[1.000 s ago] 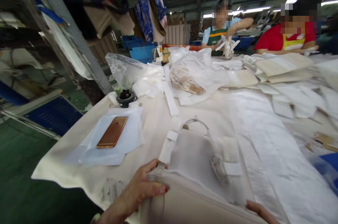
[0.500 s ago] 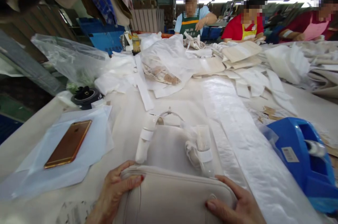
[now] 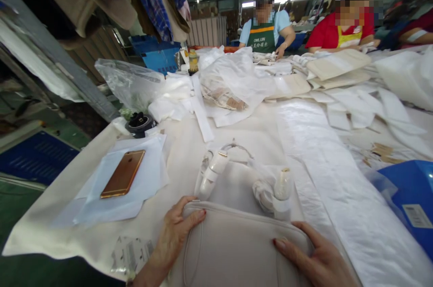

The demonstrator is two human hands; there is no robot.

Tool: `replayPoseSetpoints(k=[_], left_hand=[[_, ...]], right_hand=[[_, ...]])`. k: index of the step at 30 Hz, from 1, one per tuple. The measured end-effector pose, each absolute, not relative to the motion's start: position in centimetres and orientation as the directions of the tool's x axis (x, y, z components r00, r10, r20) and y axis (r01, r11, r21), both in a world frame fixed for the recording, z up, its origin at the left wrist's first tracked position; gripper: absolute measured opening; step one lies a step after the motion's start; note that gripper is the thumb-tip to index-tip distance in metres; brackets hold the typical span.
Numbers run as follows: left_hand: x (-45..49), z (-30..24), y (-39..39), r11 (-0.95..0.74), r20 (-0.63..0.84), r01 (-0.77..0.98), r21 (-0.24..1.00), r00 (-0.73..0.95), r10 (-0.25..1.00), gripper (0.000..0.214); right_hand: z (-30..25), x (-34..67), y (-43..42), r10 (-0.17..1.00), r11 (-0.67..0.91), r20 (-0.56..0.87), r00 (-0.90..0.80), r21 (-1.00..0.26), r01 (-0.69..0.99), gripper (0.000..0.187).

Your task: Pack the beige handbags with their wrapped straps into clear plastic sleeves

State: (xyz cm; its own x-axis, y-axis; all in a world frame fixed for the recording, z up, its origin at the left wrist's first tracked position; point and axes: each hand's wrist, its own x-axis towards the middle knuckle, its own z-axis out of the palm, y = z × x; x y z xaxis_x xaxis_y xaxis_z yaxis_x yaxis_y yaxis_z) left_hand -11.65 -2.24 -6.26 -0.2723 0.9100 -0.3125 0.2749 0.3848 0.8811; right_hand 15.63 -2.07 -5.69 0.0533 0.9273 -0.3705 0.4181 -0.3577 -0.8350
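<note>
A beige bag (image 3: 237,246) with a zipped edge lies before me at the bottom of the view, its lower part cut off. My left hand (image 3: 181,228) grips its left upper corner, thumb on the front face. On the right upper corner my right hand (image 3: 314,251) holds it likewise, thumb on the front and fingers behind. Just beyond the bag's top edge are two wrapped pieces, a left wrapped handle (image 3: 212,174) and a right wrapped handle (image 3: 282,188). Between them a thin strap (image 3: 237,146) arches up at the back.
A phone (image 3: 123,174) lies on white sheets (image 3: 152,188) at left, near a black tape roll (image 3: 140,125). White foam sheeting (image 3: 324,179) runs along the right, beside a blue tape dispenser (image 3: 412,197). Plastic bags (image 3: 233,70) and beige pieces (image 3: 338,64) are heaped at the back, where co-workers stand.
The view has swung left, so everything sits farther right. Both hands keep hold of the bag. The two wrapped handles beyond it now stand more raised, their ends showing.
</note>
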Motion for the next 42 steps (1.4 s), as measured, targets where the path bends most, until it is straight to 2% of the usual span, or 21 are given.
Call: replayPoseSetpoints(k=[3,4,5,6,8,9,10,12,15,16,23,26,30,35,38,40,42], left_hand=[[-12.2,-6.7,-2.7,0.334,-0.244,0.429,0.839,-0.252,0.936,0.039],[-12.2,-6.9,-3.0,0.280,-0.157,0.519,0.807,-0.268,0.951,0.039],[-12.2,-7.0,-3.3,0.194,-0.011,0.634,0.749,-0.280,0.960,0.039],[-12.0,-7.0,-3.5,0.089,0.177,0.757,0.647,-0.263,0.948,0.037],[-10.7,-6.7,-3.6,-0.139,0.514,0.922,0.362,-0.073,0.855,0.031],[-9.7,-6.4,-3.4,-0.245,0.598,0.940,0.236,0.058,0.799,0.032],[-8.5,-5.9,-2.7,-0.335,0.622,0.930,0.151,0.174,0.764,0.036],[-5.6,-4.9,-0.5,-0.432,0.551,0.892,0.129,0.298,0.780,0.047],[-2.0,-3.6,4.2,-0.264,0.226,0.946,0.185,0.221,0.949,0.043],[-1.3,-3.4,5.7,-0.223,0.179,0.956,0.191,0.190,0.965,0.038],[-0.6,-3.7,10.7,-0.117,0.016,0.977,0.178,0.116,0.993,0.029],[-0.4,-4.5,11.1,-0.088,0.008,0.987,0.138,0.087,0.996,0.028],[-0.1,-5.6,11.1,-0.048,0.035,0.993,0.112,0.044,0.998,0.029],[-0.1,-6.2,11.2,-0.043,0.043,0.993,0.111,0.038,0.998,0.026],[-0.1,-6.4,11.2,-0.040,0.061,0.994,0.098,0.034,0.998,0.025],[-0.2,-6.4,11.1,-0.041,0.075,0.995,0.092,0.034,0.997,0.026],[-0.3,-6.3,11.0,-0.037,0.087,0.995,0.089,0.030,0.996,0.025]], right_hand=[[-5.7,15.8,-2.0,0.936,-0.318,-0.351,0.017,-0.825,0.466,0.043],[-5.8,15.9,-1.9,0.932,-0.317,-0.362,-0.004,-0.820,0.477,0.043],[-5.9,16.0,-1.8,0.926,-0.316,-0.376,-0.026,-0.815,0.486,0.043],[-5.9,16.1,-1.7,0.922,-0.312,-0.385,-0.047,-0.809,0.498,0.043],[-6.0,16.3,-1.6,0.919,-0.294,-0.388,-0.079,-0.803,0.518,0.042],[-6.1,16.3,-1.6,0.920,-0.284,-0.382,-0.086,-0.804,0.522,0.042],[-6.1,16.3,-1.6,0.924,-0.277,-0.373,-0.085,-0.806,0.523,0.043],[-6.1,16.2,-1.6,0.929,-0.274,-0.361,-0.076,-0.812,0.515,0.044],[-6.2,16.1,-1.8,0.936,-0.270,-0.345,-0.066,-0.827,0.494,0.043],[-6.2,16.0,-1.8,0.937,-0.270,-0.343,-0.069,-0.833,0.482,0.043],[-6.4,16.0,-2.0,0.935,-0.303,-0.353,-0.044,-0.855,0.421,0.040],[-6.2,15.9,-2.1,0.926,-0.329,-0.376,-0.035,-0.849,0.414,0.040],[-5.5,16.1,-1.8,0.917,-0.332,-0.399,-0.018,-0.787,0.520,0.039],[-4.3,16.3,0.7,0.979,-0.143,-0.204,-0.014,-0.732,0.666,0.045],[-3.7,15.8,2.7,0.974,-0.136,-0.227,-0.020,-0.649,0.749,0.035],[-3.5,15.4,3.7,0.964,-0.188,-0.267,-0.010,-0.704,0.685,0.030],[-3.5,15.1,4.2,0.932,-0.290,-0.354,-0.076,-0.855,0.430,0.028]])
